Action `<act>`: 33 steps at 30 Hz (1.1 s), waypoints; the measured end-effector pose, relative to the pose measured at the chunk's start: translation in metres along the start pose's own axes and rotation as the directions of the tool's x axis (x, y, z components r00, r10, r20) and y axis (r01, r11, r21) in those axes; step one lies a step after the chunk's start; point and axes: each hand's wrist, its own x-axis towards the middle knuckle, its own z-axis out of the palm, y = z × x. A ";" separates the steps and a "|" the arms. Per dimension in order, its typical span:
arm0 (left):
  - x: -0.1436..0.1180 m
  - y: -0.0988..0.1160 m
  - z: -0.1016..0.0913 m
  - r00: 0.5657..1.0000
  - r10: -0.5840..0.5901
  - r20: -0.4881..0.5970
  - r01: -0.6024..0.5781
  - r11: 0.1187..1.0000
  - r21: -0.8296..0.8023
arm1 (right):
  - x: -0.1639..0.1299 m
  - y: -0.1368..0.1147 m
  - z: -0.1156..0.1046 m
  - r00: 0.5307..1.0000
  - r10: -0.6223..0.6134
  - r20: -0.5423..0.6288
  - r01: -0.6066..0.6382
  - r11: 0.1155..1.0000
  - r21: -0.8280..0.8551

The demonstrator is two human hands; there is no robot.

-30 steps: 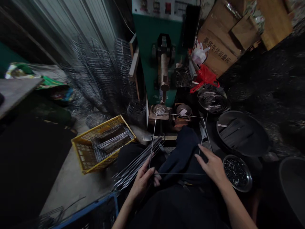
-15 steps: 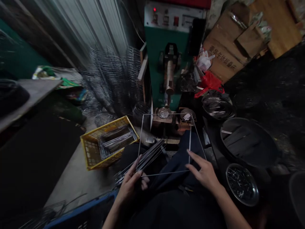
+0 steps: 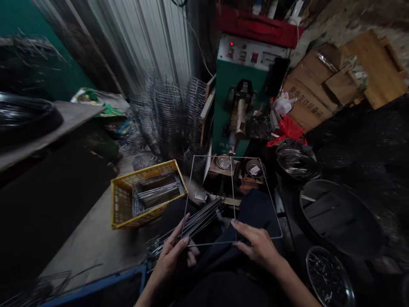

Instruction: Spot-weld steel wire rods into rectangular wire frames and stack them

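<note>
My left hand (image 3: 172,256) pinches the near left corner of a thin square wire frame (image 3: 191,187) held over my lap. My right hand (image 3: 257,245) grips a straight wire rod (image 3: 232,192) that lies across the frame from its near edge to its far edge. A bundle of straight rods (image 3: 194,221) rests across my left thigh, under the left hand. Beyond the frame stands a green spot-welding machine (image 3: 239,111), its electrode above a small metal dish (image 3: 223,162).
A yellow crate (image 3: 128,209) with rods sits on the floor at left. Stacked wire baskets (image 3: 169,115) lean behind it. At right are a large black basin (image 3: 338,217), a steel bowl of small parts (image 3: 329,277), wire coils (image 3: 295,160) and cardboard boxes (image 3: 306,102).
The view has tilted up and shifted. My right hand moved left from the frame's right side to its middle, carrying the rod with it. The left hand keeps its corner.
</note>
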 end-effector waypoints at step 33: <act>0.012 0.000 0.015 0.999 0.012 0.050 -0.012 1.000 -0.007 | 0.002 0.003 -0.022 0.998 0.067 0.017 -0.067 0.998 -0.002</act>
